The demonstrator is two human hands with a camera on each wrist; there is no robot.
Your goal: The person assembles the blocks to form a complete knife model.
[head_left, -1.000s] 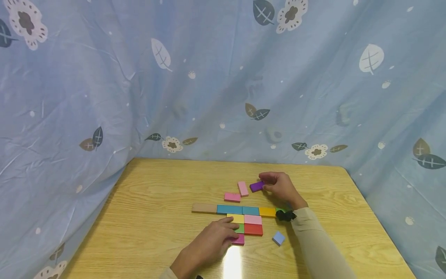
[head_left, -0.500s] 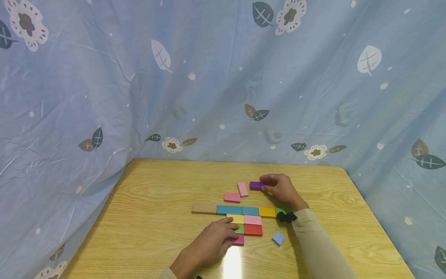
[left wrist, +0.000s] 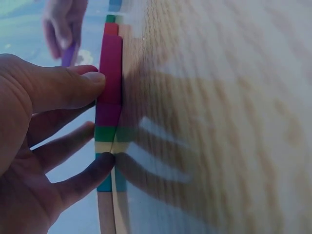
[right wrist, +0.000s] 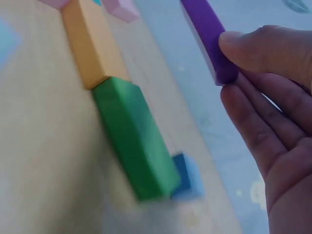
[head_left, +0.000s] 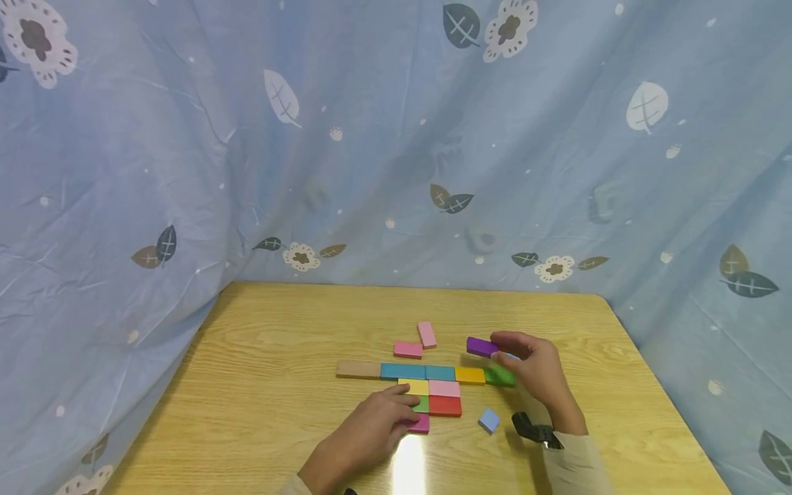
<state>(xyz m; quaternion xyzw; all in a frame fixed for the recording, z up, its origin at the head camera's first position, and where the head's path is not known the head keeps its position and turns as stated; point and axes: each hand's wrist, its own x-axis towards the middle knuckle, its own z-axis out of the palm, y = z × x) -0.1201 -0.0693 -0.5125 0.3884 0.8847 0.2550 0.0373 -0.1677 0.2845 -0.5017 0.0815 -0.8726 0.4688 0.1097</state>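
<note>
My right hand pinches one end of a purple wooden block between thumb and fingers, holding it above the table behind the row. The right wrist view shows the thumb on the purple block's face. My left hand rests with spread fingers on the left side of the laid-out blocks, covering parts of the yellow block, a green block and the magenta block. In the left wrist view its thumb touches the magenta block. A pink block and red block lie alongside.
A row runs behind: tan block, two blue blocks, orange-yellow block, green block. A small blue block sits behind the green one. Two loose pink blocks lie farther back; a light-blue block lies front right.
My right hand has lifted the purple block from beside the loose pink blocks and brought it right and nearer, toward the row's green end. The left hand stays in place.
</note>
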